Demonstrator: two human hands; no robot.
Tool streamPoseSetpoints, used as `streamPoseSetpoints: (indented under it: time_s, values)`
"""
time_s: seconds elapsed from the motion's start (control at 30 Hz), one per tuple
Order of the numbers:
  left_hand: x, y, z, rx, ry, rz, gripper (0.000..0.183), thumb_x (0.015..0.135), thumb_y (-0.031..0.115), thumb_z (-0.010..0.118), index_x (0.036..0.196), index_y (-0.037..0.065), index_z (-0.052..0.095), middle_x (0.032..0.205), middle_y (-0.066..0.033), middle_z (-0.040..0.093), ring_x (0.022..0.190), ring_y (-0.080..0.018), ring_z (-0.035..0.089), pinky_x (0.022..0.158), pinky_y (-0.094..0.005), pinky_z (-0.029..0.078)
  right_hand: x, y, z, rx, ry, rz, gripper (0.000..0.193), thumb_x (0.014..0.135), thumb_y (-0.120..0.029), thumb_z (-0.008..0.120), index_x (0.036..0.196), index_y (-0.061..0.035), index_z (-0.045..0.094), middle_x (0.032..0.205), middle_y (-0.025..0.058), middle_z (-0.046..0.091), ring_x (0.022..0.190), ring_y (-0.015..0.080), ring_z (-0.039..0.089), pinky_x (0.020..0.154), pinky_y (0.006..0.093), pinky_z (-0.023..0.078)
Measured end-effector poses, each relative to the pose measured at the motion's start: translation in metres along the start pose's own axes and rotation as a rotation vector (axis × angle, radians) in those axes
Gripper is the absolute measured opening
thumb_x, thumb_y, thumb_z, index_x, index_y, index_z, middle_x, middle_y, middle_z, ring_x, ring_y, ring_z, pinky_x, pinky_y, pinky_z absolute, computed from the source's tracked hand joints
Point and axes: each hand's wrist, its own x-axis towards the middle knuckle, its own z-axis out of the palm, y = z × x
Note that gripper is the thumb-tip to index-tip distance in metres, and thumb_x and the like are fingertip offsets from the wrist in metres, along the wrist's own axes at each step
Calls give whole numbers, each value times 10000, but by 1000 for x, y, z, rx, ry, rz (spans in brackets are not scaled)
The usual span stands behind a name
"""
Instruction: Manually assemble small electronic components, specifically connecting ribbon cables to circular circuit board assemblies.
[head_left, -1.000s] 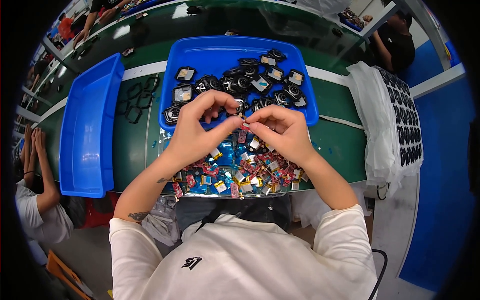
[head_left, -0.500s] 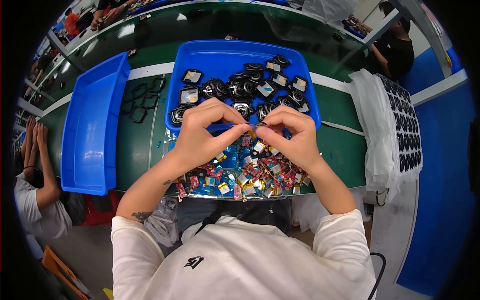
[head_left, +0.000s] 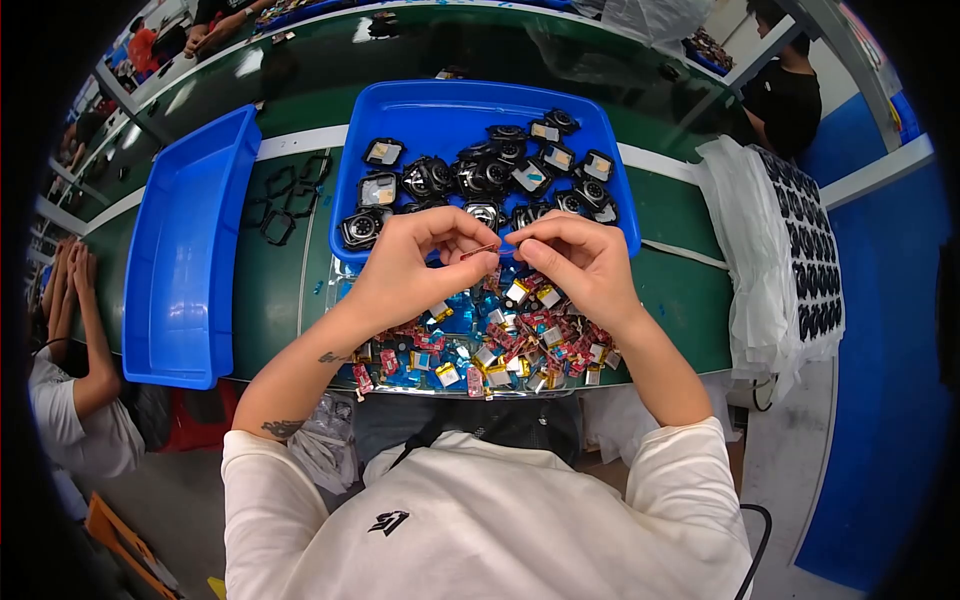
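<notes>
My left hand [head_left: 425, 262] pinches a thin red circuit board [head_left: 479, 251] between thumb and fingers, its edge facing up. Close beside it, my right hand [head_left: 580, 262] is closed in a pinch; a small dark piece shows at its fingertips, too small to name. Both hands hover above a heap of small red circuit boards with silver and yellow battery cells [head_left: 497, 350], spread over blue film at the bench's near edge. Just beyond my fingers stands a blue tray [head_left: 430, 97] with many black watch cases [head_left: 485, 178], some showing their round backs, others their pale insides.
An upright-edged blue bin [head_left: 180, 280] stands at left, beside several black frames [head_left: 278, 228] on the green bench [head_left: 672, 310]. Stacked trays of black parts [head_left: 808, 250] with white wrapping [head_left: 735, 240] are at right. A green conveyor [head_left: 450, 50] runs behind; other people work around.
My fingertips have drawn slightly apart. The red board now shows in my left fingers, and my right hand has rolled a little. On the conveyor behind, small items have shifted.
</notes>
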Motion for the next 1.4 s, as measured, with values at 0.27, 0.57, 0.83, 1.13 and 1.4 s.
streamPoseSetpoints:
  time_s: [0.27, 0.57, 0.83, 1.13, 1.4]
  values:
    - [4, 1, -2, -154, -100, -138, 158, 826, 116, 686, 918, -9, 658, 799, -19, 645, 729, -40, 571, 658, -196, 452, 0, -8, 5, -313, 19, -260, 177, 771, -61, 698, 946, -70, 717, 795, 32, 626, 688, 94, 529, 499, 205, 380]
    - [4, 5, -3, 263, 65, 282, 90, 766, 29, 693, 847, -6, 674, 762, -59, 605, 728, -129, 589, 608, -243, 469, 24, -7, -14, -289, 129, -103, 297, 784, -115, 673, 1075, -54, 651, 900, 50, 649, 807, 165, 598, 607, 249, 433]
    - [1, 3, -9, 730, 356, 1074, 343, 549, -38, 768, 870, 66, 705, 775, -17, 586, 657, -186, 521, 554, -282, 432, 87, 36, -46, -1040, -63, -249, 197, 756, -198, 702, 923, -95, 683, 1131, 83, 584, 1092, 285, 485, 942, 401, 397]
    - [-15, 11, -18, 859, 283, 1232, 418, 551, 155, 703, 966, 109, 713, 876, 55, 589, 716, -130, 453, 620, -274, 349, 54, -7, -36, -130, 213, 59, 124, 852, -53, 634, 949, -2, 573, 905, 90, 664, 720, 87, 598, 653, 225, 498]
    - [-17, 9, -13, 915, 284, 1264, 365, 600, 163, 713, 964, 138, 713, 888, 90, 586, 719, -111, 446, 611, -268, 314, 23, -3, -19, 4, 209, 1, 142, 858, -43, 627, 989, 9, 606, 914, 64, 648, 797, 89, 625, 603, 221, 531]
